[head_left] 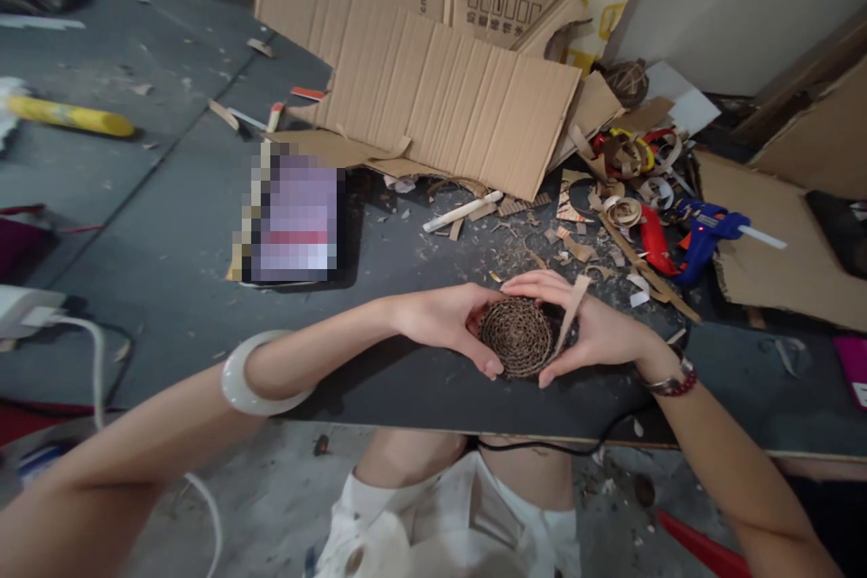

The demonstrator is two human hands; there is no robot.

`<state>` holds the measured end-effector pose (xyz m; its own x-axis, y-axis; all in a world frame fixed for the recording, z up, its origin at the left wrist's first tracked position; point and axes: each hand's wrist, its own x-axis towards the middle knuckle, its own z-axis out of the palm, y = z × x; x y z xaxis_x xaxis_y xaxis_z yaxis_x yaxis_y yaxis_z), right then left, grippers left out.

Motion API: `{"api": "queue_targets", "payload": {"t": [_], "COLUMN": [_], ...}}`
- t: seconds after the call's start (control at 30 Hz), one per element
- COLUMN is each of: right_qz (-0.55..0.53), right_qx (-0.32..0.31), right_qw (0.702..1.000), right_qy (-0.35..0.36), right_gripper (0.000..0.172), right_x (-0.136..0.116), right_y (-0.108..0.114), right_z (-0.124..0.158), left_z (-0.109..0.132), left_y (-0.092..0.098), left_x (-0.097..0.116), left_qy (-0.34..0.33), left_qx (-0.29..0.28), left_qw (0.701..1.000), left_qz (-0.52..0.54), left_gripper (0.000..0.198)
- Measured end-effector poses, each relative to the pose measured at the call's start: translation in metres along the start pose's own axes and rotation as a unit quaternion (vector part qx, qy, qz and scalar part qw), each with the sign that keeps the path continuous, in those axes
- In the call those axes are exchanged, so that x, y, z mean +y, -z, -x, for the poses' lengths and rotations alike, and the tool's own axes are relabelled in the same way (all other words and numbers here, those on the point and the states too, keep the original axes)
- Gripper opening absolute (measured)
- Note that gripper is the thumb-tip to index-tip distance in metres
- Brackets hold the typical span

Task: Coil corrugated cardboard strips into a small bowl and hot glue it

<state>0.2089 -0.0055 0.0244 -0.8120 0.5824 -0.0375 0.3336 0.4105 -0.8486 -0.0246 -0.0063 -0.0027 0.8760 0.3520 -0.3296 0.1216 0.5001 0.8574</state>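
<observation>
A coil of corrugated cardboard [517, 337] is held between both hands over the near part of the dark counter [420, 402]. The left hand [440, 325] cups its left side, the right hand [592, 334] its right. Cardboard scraps [575, 248] and a blue glue gun [704, 239] lie far right.

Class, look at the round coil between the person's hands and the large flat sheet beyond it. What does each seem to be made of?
The coil looks like strips of unpainted brown corrugated cardboard, wound tightly; wavy fluting shows along its edges. The sheet also appears to be corrugated cardboard, with a matte kraft-brown finish; parallel flute ridges and a torn edge suggest this.
</observation>
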Motion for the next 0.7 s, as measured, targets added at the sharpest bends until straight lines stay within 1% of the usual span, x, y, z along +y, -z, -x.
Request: {"api": "queue_targets", "payload": {"t": [0.1,0.17,0.23,0.33,0.4,0.47,0.53,0.6,0.7], "right_qz": [-0.003,-0.017,-0.044,-0.093,-0.109,-0.111,-0.109,-0.106,-0.098], "right_qx": [-0.020,-0.002,0.049,0.134,0.173,0.196,0.203,0.191,0.151], "right_qw": [1.000,0.999,0.997,0.986,0.978,0.974,0.972,0.975,0.984], "right_qy": [0.020,0.027,0.027,0.026,0.031,0.036,0.032,0.024,0.009], "right_gripper": [0.085,0.081,0.078,0.077,0.079,0.079,0.079,0.079,0.076], "right_x": [0.000,0.001,0.004,0.008,0.010,0.011,0.011,0.010,0.006], "right_y": [0.001,0.001,0.001,-0.005,-0.011,-0.016,-0.019,-0.017,-0.008], "right_z": [-0.001,0.000,0.002,0.004,0.003,0.001,-0.001,-0.002,0.000], "left_z": [0.001,0.001,0.001,0.000,-0.001,-0.002,-0.002,-0.002,0.000], "left_y": [0.001,0.002,0.003,0.004,0.002,-0.001,-0.004,-0.005,-0.004], "left_x": [-0.001,0.001,0.005,0.009,0.011,0.012,0.012,0.012,0.010], "left_qy": [0.012,0.013,0.006,-0.029,-0.055,-0.073,-0.079,-0.065,-0.047], "left_qx": [-0.015,0.004,0.046,0.091,0.095,0.089,0.088,0.077,0.070], "left_qw": [1.000,1.000,0.999,0.995,0.993,0.993,0.993,0.995,0.996], "left_qz": [-0.012,-0.013,-0.009,0.027,0.043,0.038,0.010,-0.007,-0.012], "left_gripper": [0.049,0.054,0.065,0.061,0.058,0.054,0.044,0.034,0.035]}}
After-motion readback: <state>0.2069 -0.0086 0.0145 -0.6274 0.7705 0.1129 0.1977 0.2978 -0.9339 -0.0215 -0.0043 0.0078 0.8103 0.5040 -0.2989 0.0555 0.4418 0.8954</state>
